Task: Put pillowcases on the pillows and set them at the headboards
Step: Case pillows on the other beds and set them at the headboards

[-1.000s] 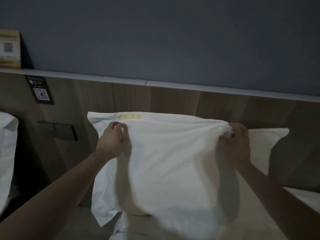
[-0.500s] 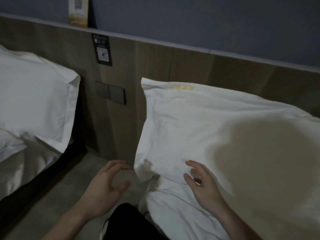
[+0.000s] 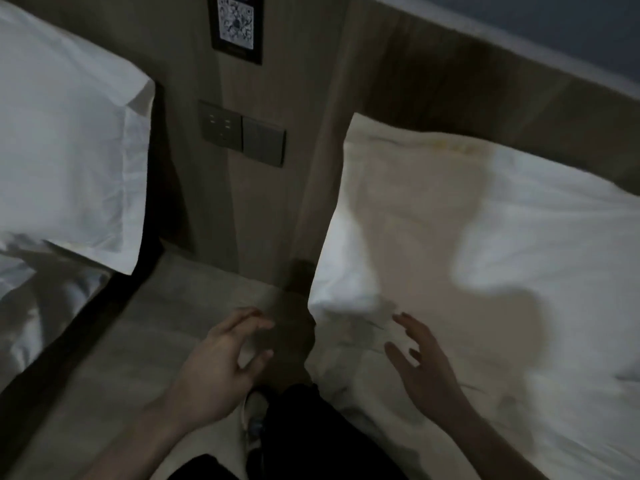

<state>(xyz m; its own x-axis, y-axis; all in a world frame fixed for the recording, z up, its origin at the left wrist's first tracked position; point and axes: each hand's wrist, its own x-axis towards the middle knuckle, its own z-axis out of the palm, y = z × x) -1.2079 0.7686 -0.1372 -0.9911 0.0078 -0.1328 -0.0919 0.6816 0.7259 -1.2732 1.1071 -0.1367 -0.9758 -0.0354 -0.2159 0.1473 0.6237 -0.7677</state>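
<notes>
A white cased pillow [image 3: 491,216] with small yellow lettering near its top leans against the wooden headboard [image 3: 450,95] on the right bed. A second white cased pillow [image 3: 65,140] stands at the headboard of the left bed. My left hand [image 3: 221,362] hovers over the floor gap between the beds, fingers loosely spread and holding nothing. Just below the right pillow's lower left corner, my right hand [image 3: 419,362] is held over the bed with fingers spread, also with nothing in it.
Between the beds, the wooden panel carries a dark wall switch plate [image 3: 242,133] and a QR-code sign [image 3: 237,22]. The left bed's dark frame edge [image 3: 86,327] borders the pale floor [image 3: 166,327]. My dark trouser leg and shoe [image 3: 277,424] stand in the gap.
Both hands let go of the right pillow's top edge and dropped low. The view swung left and down, bringing the left bed's pillow and the floor gap into sight.
</notes>
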